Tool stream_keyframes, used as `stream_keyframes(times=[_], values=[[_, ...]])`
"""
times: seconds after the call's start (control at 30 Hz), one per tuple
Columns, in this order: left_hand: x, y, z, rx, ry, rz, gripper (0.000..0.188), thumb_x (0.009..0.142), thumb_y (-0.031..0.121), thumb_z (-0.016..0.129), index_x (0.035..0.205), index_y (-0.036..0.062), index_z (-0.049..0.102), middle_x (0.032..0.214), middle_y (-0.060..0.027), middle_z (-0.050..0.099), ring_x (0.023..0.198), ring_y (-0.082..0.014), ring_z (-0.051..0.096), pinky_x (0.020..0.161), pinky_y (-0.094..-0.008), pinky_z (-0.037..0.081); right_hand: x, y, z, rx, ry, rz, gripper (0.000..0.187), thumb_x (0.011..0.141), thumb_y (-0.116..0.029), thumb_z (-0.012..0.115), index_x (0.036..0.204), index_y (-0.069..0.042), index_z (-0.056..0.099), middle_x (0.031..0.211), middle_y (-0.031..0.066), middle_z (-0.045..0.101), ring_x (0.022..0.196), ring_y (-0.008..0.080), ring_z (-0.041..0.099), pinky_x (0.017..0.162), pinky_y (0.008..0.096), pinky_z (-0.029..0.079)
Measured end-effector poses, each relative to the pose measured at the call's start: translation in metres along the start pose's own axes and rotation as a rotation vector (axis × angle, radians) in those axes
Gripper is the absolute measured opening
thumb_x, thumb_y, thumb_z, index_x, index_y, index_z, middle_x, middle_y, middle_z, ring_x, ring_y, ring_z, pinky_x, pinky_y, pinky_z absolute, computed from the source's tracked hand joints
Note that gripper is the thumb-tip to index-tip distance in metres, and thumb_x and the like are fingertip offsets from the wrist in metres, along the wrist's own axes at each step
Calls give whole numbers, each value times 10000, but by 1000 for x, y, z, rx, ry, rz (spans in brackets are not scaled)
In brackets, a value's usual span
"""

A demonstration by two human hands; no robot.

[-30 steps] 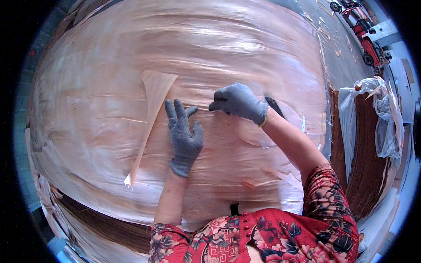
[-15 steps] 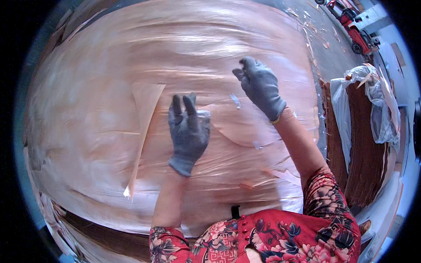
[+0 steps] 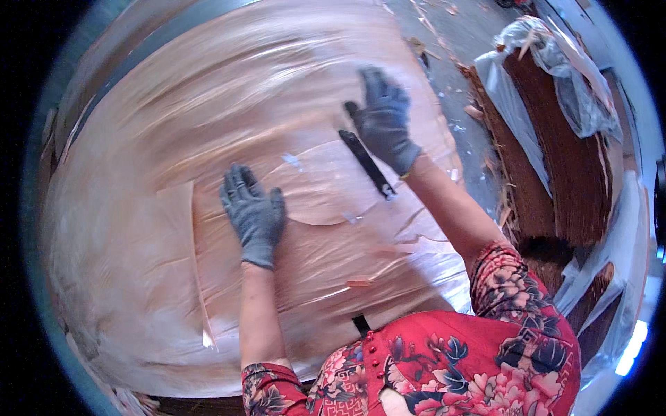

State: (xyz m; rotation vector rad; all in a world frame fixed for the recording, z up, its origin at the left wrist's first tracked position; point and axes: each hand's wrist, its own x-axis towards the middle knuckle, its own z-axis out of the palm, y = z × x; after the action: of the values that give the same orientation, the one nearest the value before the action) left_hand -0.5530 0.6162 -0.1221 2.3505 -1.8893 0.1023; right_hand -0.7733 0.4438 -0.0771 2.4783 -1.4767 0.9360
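Thin, pale reddish-tan wood veneer sheets spread beneath both hands, wrinkled and overlapping. My left hand, in a grey glove, lies flat on the veneer with its fingers apart and nothing in it. Further right and farther away, my gloved right hand stretches its slightly blurred fingers over the sheet and holds nothing. A black knife-like tool lies just left of that hand's wrist. Small whitish tape pieces stick to the veneer between the hands. A curved veneer edge runs beside my left hand.
On the right stands a stack of dark brown veneer, partly draped with clear plastic. Scraps litter the grey floor. A small orange-brown scrap and a black tab lie near my body.
My left hand has gone from raised, curled fingers to lying flat. My right hand's curled fingers have spread. The black tool now shows beside its wrist. The whole view has shifted.
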Motion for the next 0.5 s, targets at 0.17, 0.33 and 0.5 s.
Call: stream_keyframes(times=[0.17,0.33,0.5], values=[[8,10,1,34,35,39,742,859,405,455,1400,-59,251,1478,-236,209,1376,-376,175,1115,-503,89,-84,76,-5,-211,-149,57,664,789,-431,626,1264,-11,428,1232,176,451,1107,328,429,921,480,321],[2,-5,6,76,6,39,741,862,434,433,1402,-44,264,1486,-218,208,1381,-358,173,1120,-489,85,-74,31,-20,-55,-33,176,613,778,-444,629,1235,-67,475,1237,162,449,1158,323,412,966,475,304],[8,-10,3,99,-78,-26,756,869,454,430,1424,-19,232,1498,-218,182,1396,-356,139,1123,-481,72,-106,-79,-24,145,-104,-154,716,758,-499,624,1303,-89,406,1301,154,399,1230,319,358,995,491,273]])
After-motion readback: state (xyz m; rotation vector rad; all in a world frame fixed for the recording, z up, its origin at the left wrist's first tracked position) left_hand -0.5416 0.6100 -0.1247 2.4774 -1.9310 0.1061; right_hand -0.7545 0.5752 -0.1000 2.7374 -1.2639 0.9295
